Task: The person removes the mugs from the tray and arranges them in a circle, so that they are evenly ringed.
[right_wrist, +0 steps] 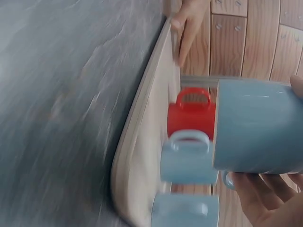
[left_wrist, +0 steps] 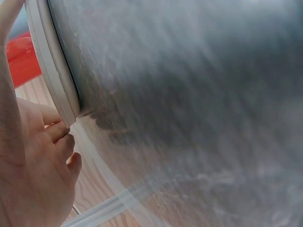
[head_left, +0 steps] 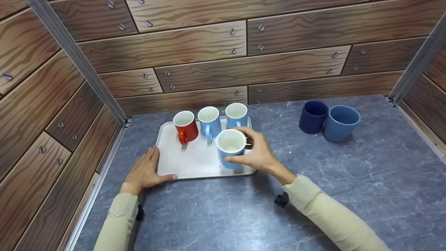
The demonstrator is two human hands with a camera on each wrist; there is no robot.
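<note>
While the grey stone-patterned counter (head_left: 348, 181) carries everything, the largest thing on it is a pale rectangular tray (head_left: 188, 160) at the left. On the tray's far edge stand a red mug (head_left: 186, 127) and two light blue mugs (head_left: 209, 122), all upright in a row. At the tray's near right corner is another light blue mug (head_left: 230, 148), white inside, upright. The right hand (head_left: 256, 153) reaches from the right, its grip clamped round this mug's side. The left hand (head_left: 146, 170) lies flat, fingers straight against the tray's near left corner. Two dark blue cups (head_left: 329, 120) stand well apart at the far right.
</note>
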